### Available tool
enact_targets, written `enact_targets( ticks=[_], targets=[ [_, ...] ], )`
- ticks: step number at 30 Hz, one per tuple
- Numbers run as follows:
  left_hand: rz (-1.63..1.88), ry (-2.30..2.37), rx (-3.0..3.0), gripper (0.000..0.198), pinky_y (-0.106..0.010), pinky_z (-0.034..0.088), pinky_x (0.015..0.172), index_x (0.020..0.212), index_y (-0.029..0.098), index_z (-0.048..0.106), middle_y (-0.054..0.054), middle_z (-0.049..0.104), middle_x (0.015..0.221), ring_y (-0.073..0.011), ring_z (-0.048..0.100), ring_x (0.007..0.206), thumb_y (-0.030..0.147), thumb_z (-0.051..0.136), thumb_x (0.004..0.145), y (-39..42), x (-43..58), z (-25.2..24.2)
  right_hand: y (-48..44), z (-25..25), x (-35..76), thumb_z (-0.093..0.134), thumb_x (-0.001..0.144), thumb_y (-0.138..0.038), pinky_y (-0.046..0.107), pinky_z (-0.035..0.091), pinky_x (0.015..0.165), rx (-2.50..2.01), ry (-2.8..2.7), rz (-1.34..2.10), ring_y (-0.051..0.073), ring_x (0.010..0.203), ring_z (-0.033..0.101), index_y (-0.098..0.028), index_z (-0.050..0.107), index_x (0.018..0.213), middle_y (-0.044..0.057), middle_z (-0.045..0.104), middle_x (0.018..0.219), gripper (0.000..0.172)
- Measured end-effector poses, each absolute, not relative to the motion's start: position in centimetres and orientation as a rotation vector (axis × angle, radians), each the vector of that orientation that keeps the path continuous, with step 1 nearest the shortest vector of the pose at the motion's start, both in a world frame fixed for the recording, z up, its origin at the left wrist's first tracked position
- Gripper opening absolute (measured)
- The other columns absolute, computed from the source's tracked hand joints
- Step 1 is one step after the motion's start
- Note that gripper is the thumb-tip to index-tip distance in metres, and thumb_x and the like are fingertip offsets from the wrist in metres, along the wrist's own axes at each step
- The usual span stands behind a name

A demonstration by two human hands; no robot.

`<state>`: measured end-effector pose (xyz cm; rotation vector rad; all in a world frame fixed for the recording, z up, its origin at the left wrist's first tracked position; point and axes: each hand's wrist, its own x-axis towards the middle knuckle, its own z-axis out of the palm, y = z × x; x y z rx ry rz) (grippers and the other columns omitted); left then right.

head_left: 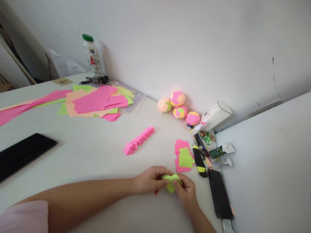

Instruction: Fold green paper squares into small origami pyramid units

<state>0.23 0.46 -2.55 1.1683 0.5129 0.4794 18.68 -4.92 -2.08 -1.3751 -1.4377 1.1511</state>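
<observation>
Low on the white table (97, 152), both my hands pinch one small folded green paper (171, 182). My left hand (150, 179) grips its left side with fingers curled. My right hand (186, 191) holds its right edge between thumb and fingers. Just beyond them lies a small stack of pink and green paper squares (184, 157). A row of folded pink paper units (139, 139) lies farther out on the table.
Loose pink, orange and green sheets (94, 103) spread at the back left, with a bottle (92, 55) and keys (97, 80) behind. Several paper balls (179, 105) sit by the wall. A phone (220, 194), pens and a highlighter (200, 160) lie right. A black slab (21, 153) lies left.
</observation>
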Motion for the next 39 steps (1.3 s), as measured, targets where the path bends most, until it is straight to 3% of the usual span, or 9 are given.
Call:
enact_targets(
  ticks=[8, 12, 16, 19, 24, 33, 39],
  targets=[
    [0.535, 0.493, 1.182, 0.048, -0.02, 0.038, 0.047, 0.117, 0.024, 0.049, 0.0, 0.044, 0.092, -0.0048, 0.043, 0.056, 0.044, 0.063, 0.076, 0.1, 0.1, -2.4, -4.8, -2.0, 18.7, 0.055, 0.081, -0.042, 0.023, 0.029, 0.047, -1.361, -1.521, 1.205, 0.011, 0.052, 0.032, -0.016, 0.054, 0.063, -0.003, 0.035, 0.057, 0.032],
    [0.579, 0.436, 1.146, 0.039, -0.02, 0.035, 0.054, 0.107, 0.021, 0.046, 0.002, 0.048, 0.083, -0.0061, 0.041, 0.061, 0.045, 0.06, 0.079, 0.2, 0.0, -2.0, -4.8, -2.1, 18.6, 0.056, 0.081, -0.04, 0.023, 0.028, 0.048, -1.332, -1.509, 1.238, 0.01, 0.052, 0.032, -0.016, 0.052, 0.062, -0.003, 0.036, 0.057, 0.031],
    [0.456, 0.463, 1.135, 0.036, -0.019, 0.029, 0.045, 0.099, 0.021, 0.046, 0.006, 0.044, 0.068, -0.0041, 0.034, 0.047, 0.052, 0.051, 0.082, 0.2, -0.3, -1.6, -4.8, -2.1, 18.6, 0.057, 0.08, -0.037, 0.023, 0.027, 0.047, -1.305, -1.501, 1.239, 0.01, 0.051, 0.032, -0.016, 0.053, 0.06, -0.004, 0.036, 0.057, 0.03],
    [0.435, 0.476, 1.182, 0.039, -0.021, 0.034, 0.046, 0.102, 0.019, 0.052, 0.004, 0.045, 0.069, -0.0058, 0.039, 0.048, 0.052, 0.053, 0.082, 0.3, -0.3, -1.7, -4.8, -1.9, 18.6, 0.058, 0.079, -0.04, 0.022, 0.03, 0.047, -1.311, -1.487, 1.236, 0.01, 0.05, 0.034, -0.016, 0.055, 0.06, -0.003, 0.038, 0.056, 0.032],
    [0.552, 0.436, 1.165, 0.041, -0.026, 0.046, 0.056, 0.114, 0.026, 0.056, -0.003, 0.042, 0.099, -0.0104, 0.048, 0.068, 0.044, 0.061, 0.077, 0.4, 0.0, -2.2, -4.8, -1.8, 18.7, 0.059, 0.078, -0.047, 0.023, 0.037, 0.047, -1.364, -1.468, 1.221, 0.012, 0.051, 0.041, -0.015, 0.061, 0.063, 0.0, 0.048, 0.056, 0.035],
    [0.621, 0.416, 1.056, 0.033, -0.031, 0.043, 0.075, 0.105, 0.025, 0.064, -0.001, 0.045, 0.091, -0.0151, 0.049, 0.083, 0.038, 0.067, 0.075, 0.2, 0.2, -2.7, -5.0, -1.9, 18.5, 0.058, 0.081, -0.036, 0.023, 0.029, 0.046, -1.337, -1.512, 1.106, 0.01, 0.051, 0.033, -0.016, 0.055, 0.06, -0.003, 0.037, 0.056, 0.029],
    [0.576, 0.524, 1.161, 0.037, -0.026, 0.045, 0.06, 0.105, 0.021, 0.063, -0.001, 0.049, 0.088, -0.0112, 0.05, 0.066, 0.042, 0.065, 0.074, 0.0, 0.4, -3.3, -4.9, -1.5, 18.4, 0.06, 0.081, -0.033, 0.023, 0.029, 0.046, -1.348, -1.537, 1.051, 0.01, 0.051, 0.035, -0.016, 0.057, 0.061, -0.004, 0.038, 0.055, 0.026]
  ],
)
